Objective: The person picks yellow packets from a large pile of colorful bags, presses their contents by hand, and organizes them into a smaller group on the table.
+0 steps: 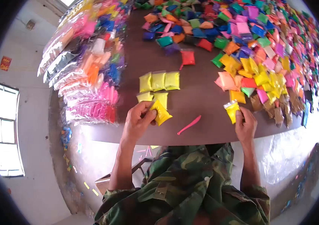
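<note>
My left hand (pixel 138 119) pinches a small yellow packet (pixel 162 113) between thumb and fingers, just in front of a group of yellow-green packets (pixel 158 81) laid in two rows on the brown table (pixel 204 131). Over at the right, my right hand (pixel 246 123) grips another yellow packet (pixel 232 111) with a clear top edge, held above the table near the big pile. On the tabletop between my hands lies a pink plastic tool (pixel 189 125), slim with a wider end. A lone red packet (pixel 188 57) rests farther back.
A large heap of multicoloured packets (pixel 238 28) covers the back and right of the table, with yellow ones (pixel 270 80) at its near side. Clear bags of coloured packets (pixel 88 82) are stacked along the left edge. A stool (pixel 105 183) stands below the table.
</note>
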Action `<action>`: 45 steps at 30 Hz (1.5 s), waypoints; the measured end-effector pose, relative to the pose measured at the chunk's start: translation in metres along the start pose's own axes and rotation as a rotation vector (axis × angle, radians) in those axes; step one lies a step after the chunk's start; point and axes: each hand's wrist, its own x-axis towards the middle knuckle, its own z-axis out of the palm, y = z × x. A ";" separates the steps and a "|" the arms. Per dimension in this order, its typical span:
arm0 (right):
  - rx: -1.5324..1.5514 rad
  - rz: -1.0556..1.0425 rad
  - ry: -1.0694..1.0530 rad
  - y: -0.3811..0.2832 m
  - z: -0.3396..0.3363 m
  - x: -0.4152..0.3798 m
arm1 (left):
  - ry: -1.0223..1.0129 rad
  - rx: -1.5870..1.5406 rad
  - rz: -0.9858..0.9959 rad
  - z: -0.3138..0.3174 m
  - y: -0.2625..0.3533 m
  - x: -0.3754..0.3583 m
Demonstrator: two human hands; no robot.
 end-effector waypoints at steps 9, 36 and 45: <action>-0.039 0.037 0.067 -0.002 -0.004 -0.010 | -0.209 -0.077 0.051 0.094 0.021 0.000; 0.123 0.136 0.204 -0.005 -0.013 -0.014 | -0.200 -0.096 0.218 0.220 0.054 0.144; 0.261 0.213 0.229 0.001 -0.017 -0.012 | -0.238 0.036 -0.003 0.213 0.017 0.067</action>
